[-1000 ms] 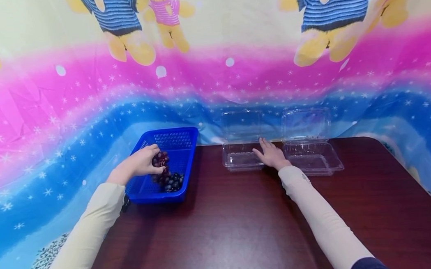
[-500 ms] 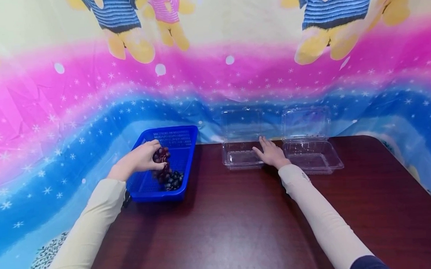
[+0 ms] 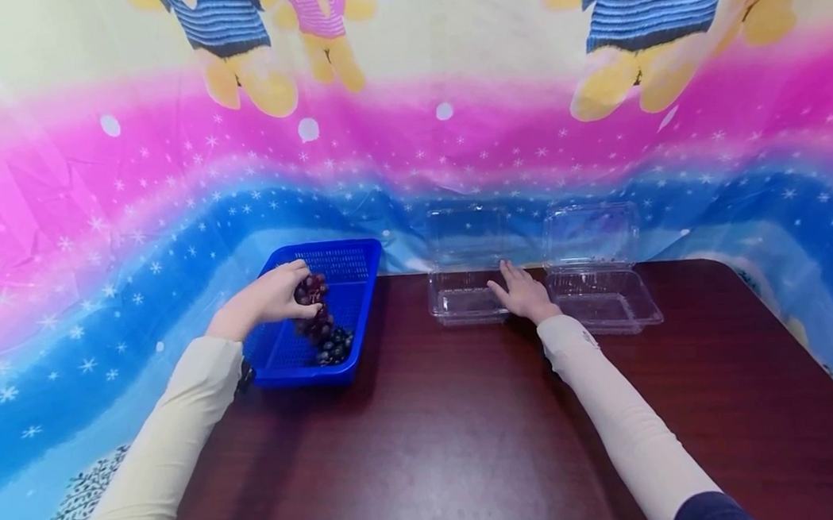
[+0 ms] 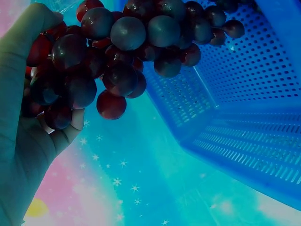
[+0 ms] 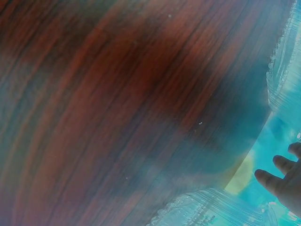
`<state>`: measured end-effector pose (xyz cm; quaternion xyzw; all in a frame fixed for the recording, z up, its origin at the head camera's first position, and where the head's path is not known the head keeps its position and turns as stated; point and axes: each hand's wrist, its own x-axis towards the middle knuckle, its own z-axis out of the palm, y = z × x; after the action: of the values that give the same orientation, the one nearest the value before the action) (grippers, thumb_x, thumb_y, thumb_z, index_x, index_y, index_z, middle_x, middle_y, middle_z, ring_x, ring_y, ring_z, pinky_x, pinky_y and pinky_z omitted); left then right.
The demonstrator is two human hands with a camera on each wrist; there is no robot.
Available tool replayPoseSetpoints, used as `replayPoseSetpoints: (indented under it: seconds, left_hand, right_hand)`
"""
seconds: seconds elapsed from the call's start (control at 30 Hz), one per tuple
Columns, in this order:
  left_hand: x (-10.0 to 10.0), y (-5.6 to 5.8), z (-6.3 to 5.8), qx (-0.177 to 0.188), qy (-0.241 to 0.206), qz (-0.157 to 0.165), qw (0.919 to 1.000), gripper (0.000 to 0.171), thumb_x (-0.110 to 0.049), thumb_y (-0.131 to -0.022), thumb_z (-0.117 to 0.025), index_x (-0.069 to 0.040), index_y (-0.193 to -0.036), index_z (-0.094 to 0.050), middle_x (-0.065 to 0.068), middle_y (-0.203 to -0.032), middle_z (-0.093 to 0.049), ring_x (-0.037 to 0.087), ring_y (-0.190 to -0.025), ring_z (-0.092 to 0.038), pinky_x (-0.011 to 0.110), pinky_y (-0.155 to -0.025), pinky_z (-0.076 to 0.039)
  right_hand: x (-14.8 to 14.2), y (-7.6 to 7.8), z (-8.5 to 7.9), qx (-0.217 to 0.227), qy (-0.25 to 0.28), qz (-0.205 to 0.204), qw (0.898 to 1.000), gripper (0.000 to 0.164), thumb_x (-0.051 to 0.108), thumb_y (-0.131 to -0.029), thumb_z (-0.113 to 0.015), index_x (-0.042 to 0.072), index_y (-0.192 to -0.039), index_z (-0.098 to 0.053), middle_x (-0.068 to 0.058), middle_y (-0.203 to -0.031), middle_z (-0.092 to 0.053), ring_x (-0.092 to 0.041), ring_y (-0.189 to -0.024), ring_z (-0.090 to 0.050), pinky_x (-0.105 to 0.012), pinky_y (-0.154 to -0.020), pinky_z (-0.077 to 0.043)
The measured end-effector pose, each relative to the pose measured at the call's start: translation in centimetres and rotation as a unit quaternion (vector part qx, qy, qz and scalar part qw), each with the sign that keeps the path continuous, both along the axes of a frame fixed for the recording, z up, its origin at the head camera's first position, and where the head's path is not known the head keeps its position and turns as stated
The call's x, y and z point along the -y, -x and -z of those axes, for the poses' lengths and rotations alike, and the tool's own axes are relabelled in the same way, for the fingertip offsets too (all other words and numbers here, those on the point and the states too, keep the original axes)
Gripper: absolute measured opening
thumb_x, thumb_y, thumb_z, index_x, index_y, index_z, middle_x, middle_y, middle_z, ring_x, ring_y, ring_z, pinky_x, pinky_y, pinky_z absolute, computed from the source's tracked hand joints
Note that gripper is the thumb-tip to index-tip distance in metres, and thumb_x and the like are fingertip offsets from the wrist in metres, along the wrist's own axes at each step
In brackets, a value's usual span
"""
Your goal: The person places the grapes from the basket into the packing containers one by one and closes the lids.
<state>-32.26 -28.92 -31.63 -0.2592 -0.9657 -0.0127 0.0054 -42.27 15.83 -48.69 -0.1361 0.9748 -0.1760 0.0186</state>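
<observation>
My left hand (image 3: 265, 301) grips a bunch of red grapes (image 3: 312, 290) from above, thumb on the near side, over the blue basket (image 3: 302, 376). The left wrist view shows the grapes (image 4: 120, 80) hanging from the hand, with the basket's perforated wall behind them. Dark grapes (image 3: 336, 348) lie in the basket's near right corner, right below the held bunch. My right hand (image 3: 529, 297), fingers extended, is at the right side of the left clear plastic box (image 3: 463, 317). Only that hand's fingertips (image 5: 268, 180) and part of it show in the right wrist view.
A second clear plastic box (image 3: 610, 329) stands to the right of the first, both with lids raised at the back. The dark red wooden table (image 3: 428, 442) carries everything. A printed cloth (image 3: 410, 149) hangs right behind its far edge.
My left hand has risen slightly with the red grapes, and more of the bunch shows above the dark ones. The right hand stays in place. The head view has tilted slightly downward.
</observation>
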Motion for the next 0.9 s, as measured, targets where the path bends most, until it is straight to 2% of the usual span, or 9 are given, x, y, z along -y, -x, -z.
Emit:
replayPoseSetpoints:
  seconds: [0.17, 0.27, 0.4, 0.53, 0.67, 0.9]
  left_hand:
    - [-0.4, 0.4, -0.3, -0.014, -0.006, 0.016, 0.9998, 0.07, -0.039, -0.079, -0.067, 0.013, -0.121, -0.05, 0.03, -0.127, -0.048, 0.042, -0.119, -0.045, 0.051, -0.101, -0.035]
    - [-0.7, 0.6, -0.3, -0.021, -0.008, 0.027, 0.9994, 0.061, -0.04, -0.078, -0.068, 0.009, -0.113, -0.056, 0.021, -0.113, -0.054, 0.035, -0.104, -0.053, 0.047, -0.092, -0.043]
    - [-1.0, 0.7, -0.3, -0.022, -0.007, 0.034, 0.9992, 0.056, -0.04, -0.078, -0.068, 0.006, -0.108, -0.057, 0.017, -0.105, -0.055, 0.03, -0.095, -0.054, 0.046, -0.085, -0.044]
    - [-1.3, 0.6, -0.6, -0.015, -0.005, 0.028, 0.9995, 0.063, -0.04, -0.079, -0.067, 0.009, -0.116, -0.054, 0.022, -0.115, -0.053, 0.035, -0.107, -0.052, 0.049, -0.094, -0.041]
    - [-1.5, 0.6, -0.7, -0.014, -0.007, 0.027, 0.9995, 0.064, -0.04, -0.078, -0.067, 0.01, -0.117, -0.054, 0.023, -0.117, -0.053, 0.037, -0.11, -0.05, 0.049, -0.096, -0.04]
    - [-1.9, 0.6, -1.0, -0.025, -0.009, 0.035, 0.9991, 0.055, -0.038, -0.077, -0.069, 0.006, -0.108, -0.057, 0.015, -0.104, -0.054, 0.03, -0.097, -0.054, 0.045, -0.087, -0.044]
  right_hand:
    - [0.0, 0.1, -0.1, -0.007, 0.001, 0.0, 1.0, 0.076, 0.058, -0.096, -0.021, 0.005, -0.149, -0.007, -0.019, -0.154, -0.008, -0.041, -0.139, -0.013, -0.057, -0.106, -0.023]
    - [0.0, 0.1, 0.0, -0.007, 0.0, -0.001, 1.0, 0.077, 0.058, -0.095, -0.02, 0.005, -0.149, -0.007, -0.019, -0.154, -0.008, -0.04, -0.139, -0.012, -0.057, -0.107, -0.023]
    - [0.0, 0.0, 0.1, -0.004, 0.0, 0.001, 1.0, 0.075, 0.057, -0.096, -0.022, 0.006, -0.149, -0.007, -0.018, -0.154, -0.008, -0.04, -0.139, -0.013, -0.056, -0.107, -0.023]
    - [0.1, 0.0, 0.2, -0.004, 0.003, 0.002, 1.0, 0.074, 0.055, -0.097, -0.022, 0.006, -0.149, -0.006, -0.018, -0.154, -0.007, -0.04, -0.139, -0.013, -0.057, -0.107, -0.022]
    - [0.1, 0.0, 0.2, -0.004, 0.001, 0.002, 1.0, 0.075, 0.057, -0.096, -0.022, 0.006, -0.149, -0.006, -0.018, -0.154, -0.007, -0.04, -0.139, -0.013, -0.056, -0.107, -0.021]
    - [0.0, -0.1, 0.1, -0.009, 0.001, 0.001, 1.0, 0.076, 0.058, -0.096, -0.02, 0.005, -0.149, -0.007, -0.018, -0.154, -0.009, -0.04, -0.139, -0.014, -0.056, -0.107, -0.023]
